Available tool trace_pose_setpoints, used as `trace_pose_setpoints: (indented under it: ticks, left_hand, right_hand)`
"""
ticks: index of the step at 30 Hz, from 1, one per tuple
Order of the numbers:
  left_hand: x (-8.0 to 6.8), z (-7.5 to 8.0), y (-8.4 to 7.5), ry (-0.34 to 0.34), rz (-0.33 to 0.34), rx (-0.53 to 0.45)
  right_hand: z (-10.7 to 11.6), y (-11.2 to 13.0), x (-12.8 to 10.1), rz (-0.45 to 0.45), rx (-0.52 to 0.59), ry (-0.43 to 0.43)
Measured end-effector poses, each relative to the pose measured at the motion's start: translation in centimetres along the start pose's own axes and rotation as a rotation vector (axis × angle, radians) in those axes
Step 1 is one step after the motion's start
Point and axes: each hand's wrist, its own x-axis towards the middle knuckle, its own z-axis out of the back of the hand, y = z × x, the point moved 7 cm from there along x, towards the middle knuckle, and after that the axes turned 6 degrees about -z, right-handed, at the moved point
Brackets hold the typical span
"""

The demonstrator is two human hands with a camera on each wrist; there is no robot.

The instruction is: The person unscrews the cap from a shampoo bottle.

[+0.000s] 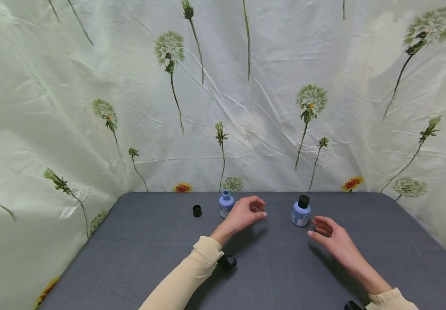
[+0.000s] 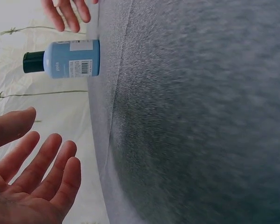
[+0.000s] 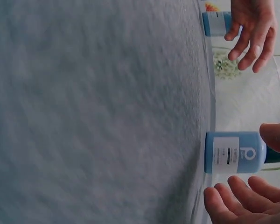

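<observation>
A: Both hands? L hand hovers w/ relaxed fingers, holding nothing, just beside uncapped blue bottle.
B: R hand?
A: Fingers loose, empty, near capped blue bottle. Loose black cap sits left on grey table.

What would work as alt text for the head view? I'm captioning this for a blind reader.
Two bare hands hover open over a grey table: the left hand beside an uncapped blue bottle, the right hand near a capped blue bottle. A loose black cap sits left, before a floral cloth backdrop.
</observation>
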Motion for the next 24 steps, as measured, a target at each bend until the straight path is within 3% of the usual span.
trace_pose_setpoints:
  ticks: [9,24]
  left_hand:
    - [1.7,-0.4,-0.1,-0.006,0.006,0.037]
    - [4.1,-1.2,-0.5,0.028,-0.022,0.030]
  right_hand:
    - [0.9,0.0,1.4,0.034,-0.045,-0.005]
    - [1.0,-0.5,2.8,0.025,-0.019,0.037]
